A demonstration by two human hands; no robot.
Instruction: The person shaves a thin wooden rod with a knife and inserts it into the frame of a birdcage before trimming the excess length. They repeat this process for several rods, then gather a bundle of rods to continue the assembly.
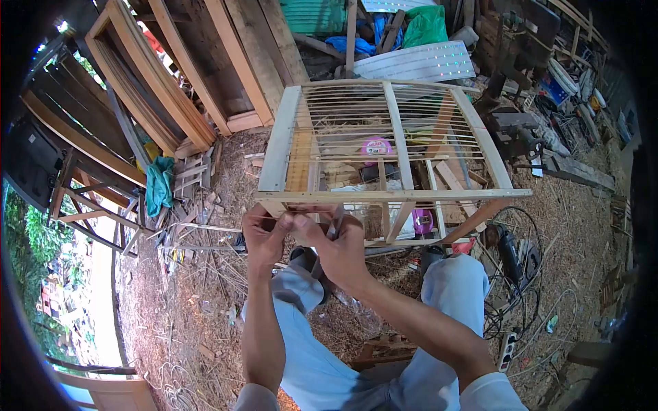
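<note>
A slatted wooden frame, like a cage (401, 137), stands in front of my knees, with thin rods running between its pale boards. At its front left corner, my left hand (266, 238) is closed in a pinch. My right hand (340, 252) is also closed, its fingers meeting the left hand's just below the front rail (404, 196). Something thin may be between the fingers, but it is too small and covered to name. Through the rods a round pink-and-white item (376, 146) shows, and a purple one (423, 220) sits lower down.
Tall wooden door or window frames (147, 82) lean at the left, near a green cloth (159, 185). A black power tool (510, 257) with a cable lies by my right knee. A power strip (507, 351) is nearby. Wood shavings cover the ground (199, 329).
</note>
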